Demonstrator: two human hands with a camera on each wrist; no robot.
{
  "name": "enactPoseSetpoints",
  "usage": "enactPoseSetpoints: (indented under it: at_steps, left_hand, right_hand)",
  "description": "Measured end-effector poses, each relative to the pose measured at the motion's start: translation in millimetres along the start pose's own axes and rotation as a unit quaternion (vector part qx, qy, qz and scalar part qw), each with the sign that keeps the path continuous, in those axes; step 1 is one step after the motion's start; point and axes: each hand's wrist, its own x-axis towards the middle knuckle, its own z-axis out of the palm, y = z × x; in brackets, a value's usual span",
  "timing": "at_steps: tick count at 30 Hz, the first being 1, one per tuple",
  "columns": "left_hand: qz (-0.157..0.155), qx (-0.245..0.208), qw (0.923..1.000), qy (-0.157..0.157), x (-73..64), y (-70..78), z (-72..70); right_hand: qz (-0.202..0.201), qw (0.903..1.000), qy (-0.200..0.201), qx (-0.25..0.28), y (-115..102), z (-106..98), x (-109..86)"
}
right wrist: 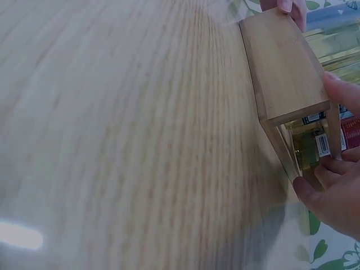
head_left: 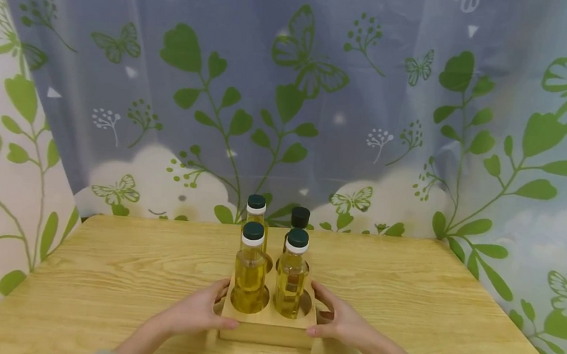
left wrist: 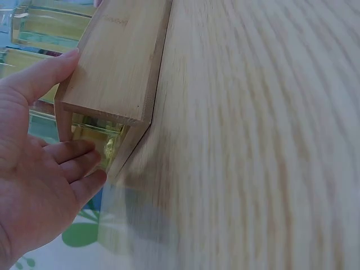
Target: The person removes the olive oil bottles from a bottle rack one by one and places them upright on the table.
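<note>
A light wooden bottle rack point(head_left: 266, 334) with round holes in its top stands on the table. Two clear bottles of yellow oil with dark green caps fill its front holes, the front left bottle point(head_left: 249, 281) and the front right bottle point(head_left: 290, 281). Behind them are a similar back left bottle point(head_left: 256, 214) and a black-capped bottle point(head_left: 300, 218), mostly hidden. My left hand point(head_left: 201, 307) holds the rack's left end, thumb at the front top edge, fingers by the open side point(left wrist: 93, 135). Opposite, my right hand point(head_left: 346, 323) holds the right end the same way.
The wood-grain table point(head_left: 144, 260) extends to both sides of the rack. A curtain point(head_left: 248, 112) printed with green leaves and butterflies hangs behind the table's back edge. In the right wrist view, a label with a barcode point(right wrist: 323, 145) shows through the rack's open end.
</note>
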Motion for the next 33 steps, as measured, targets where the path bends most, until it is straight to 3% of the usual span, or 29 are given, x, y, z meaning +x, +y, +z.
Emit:
enactPoseSetpoints:
  at_steps: [4,13,25,33]
  left_hand:
    - [0.008,-0.006,0.9999,-0.006,1.0,3.5,4.2]
    - [-0.016,-0.023,0.9993,-0.025,2.1,7.6,9.9]
    - [-0.013,0.001,0.9994,-0.031,-0.1,14.0,9.8]
    - [-0.015,0.018,0.9996,-0.019,-3.5,17.4,11.8]
  right_hand:
    - [0.002,1.0,-0.005,-0.003,1,-4,-6.4]
    - [0.008,0.9999,-0.01,-0.009,0,-9,-15.4]
    - [-0.001,0.9997,-0.018,-0.016,3,-12,-17.6]
    - [-0.032,0.9953,-0.018,-0.089,3,-15,-19.0]
